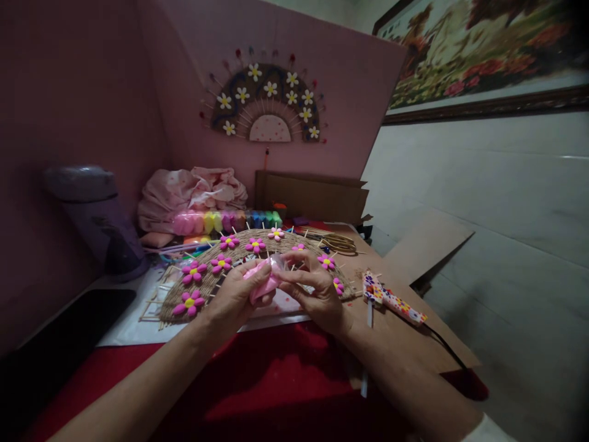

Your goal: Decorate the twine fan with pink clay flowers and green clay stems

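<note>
My left hand (pixel 237 294) grips a lump of pink clay in a clear plastic wrapper (pixel 263 277), fingers curled round it. My right hand (pixel 313 288) pinches the wrapper's top end from the right. Both hands hover over a woven half-round fan craft (pixel 209 279) studded with pink clay flowers with yellow centres and thin wooden sticks round its rim.
A flower-patterned glue gun (pixel 394 302) lies on brown cardboard (pixel 427 252) to the right. Scissors (pixel 338 242), a row of coloured clay packs (pixel 225 220), pink cloth (pixel 193 190) and a purple jug (pixel 99 215) stand behind. A finished fan (pixel 267 101) hangs on the pink wall.
</note>
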Action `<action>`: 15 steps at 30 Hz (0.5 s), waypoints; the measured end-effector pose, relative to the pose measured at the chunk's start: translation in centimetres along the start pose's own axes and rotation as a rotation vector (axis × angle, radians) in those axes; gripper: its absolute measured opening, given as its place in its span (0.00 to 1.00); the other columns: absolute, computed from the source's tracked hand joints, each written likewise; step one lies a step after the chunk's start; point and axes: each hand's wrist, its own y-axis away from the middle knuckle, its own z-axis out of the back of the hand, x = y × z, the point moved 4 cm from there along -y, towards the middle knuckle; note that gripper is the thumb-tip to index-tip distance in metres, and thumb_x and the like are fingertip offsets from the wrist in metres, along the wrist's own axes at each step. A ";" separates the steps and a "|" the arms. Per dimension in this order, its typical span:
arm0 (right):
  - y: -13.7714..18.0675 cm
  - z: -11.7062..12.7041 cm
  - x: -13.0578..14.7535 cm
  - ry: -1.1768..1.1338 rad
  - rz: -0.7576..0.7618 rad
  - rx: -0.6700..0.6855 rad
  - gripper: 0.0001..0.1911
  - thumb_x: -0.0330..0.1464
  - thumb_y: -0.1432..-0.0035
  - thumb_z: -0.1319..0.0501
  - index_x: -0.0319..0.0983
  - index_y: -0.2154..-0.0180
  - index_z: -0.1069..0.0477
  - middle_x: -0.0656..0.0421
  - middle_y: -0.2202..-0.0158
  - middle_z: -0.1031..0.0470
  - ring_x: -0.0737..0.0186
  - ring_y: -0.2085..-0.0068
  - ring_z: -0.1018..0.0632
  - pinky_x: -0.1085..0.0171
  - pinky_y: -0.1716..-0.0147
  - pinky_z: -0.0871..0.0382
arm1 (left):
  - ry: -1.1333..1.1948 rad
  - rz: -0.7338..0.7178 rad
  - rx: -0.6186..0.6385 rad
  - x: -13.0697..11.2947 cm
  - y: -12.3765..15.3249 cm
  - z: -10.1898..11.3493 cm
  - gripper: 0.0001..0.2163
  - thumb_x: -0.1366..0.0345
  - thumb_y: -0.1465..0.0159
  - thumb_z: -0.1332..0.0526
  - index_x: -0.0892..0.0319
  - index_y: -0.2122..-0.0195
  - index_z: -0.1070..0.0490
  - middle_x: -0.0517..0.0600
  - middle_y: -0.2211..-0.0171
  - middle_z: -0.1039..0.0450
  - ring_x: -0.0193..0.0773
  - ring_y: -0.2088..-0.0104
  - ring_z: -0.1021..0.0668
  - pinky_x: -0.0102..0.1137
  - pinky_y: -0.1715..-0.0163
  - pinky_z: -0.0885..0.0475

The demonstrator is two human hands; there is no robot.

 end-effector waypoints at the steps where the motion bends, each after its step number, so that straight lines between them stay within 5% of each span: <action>1: 0.0 0.0 0.0 0.013 0.015 0.007 0.13 0.32 0.45 0.37 0.52 0.57 0.25 0.57 0.53 0.31 0.58 0.52 0.30 0.54 0.51 0.33 | -0.001 -0.003 -0.003 0.0 0.0 0.0 0.12 0.60 0.44 0.35 0.64 0.68 0.31 0.45 0.78 0.37 0.24 0.81 0.37 0.20 0.83 0.43; 15: -0.1 -0.3 0.2 -0.121 -0.077 -0.105 0.09 0.32 0.46 0.36 0.49 0.62 0.22 0.58 0.60 0.26 0.60 0.56 0.27 0.57 0.55 0.32 | -0.013 -0.019 -0.043 0.0 -0.3 0.1 0.13 0.59 0.48 0.32 0.63 0.70 0.32 0.44 0.78 0.36 0.24 0.80 0.37 0.21 0.82 0.41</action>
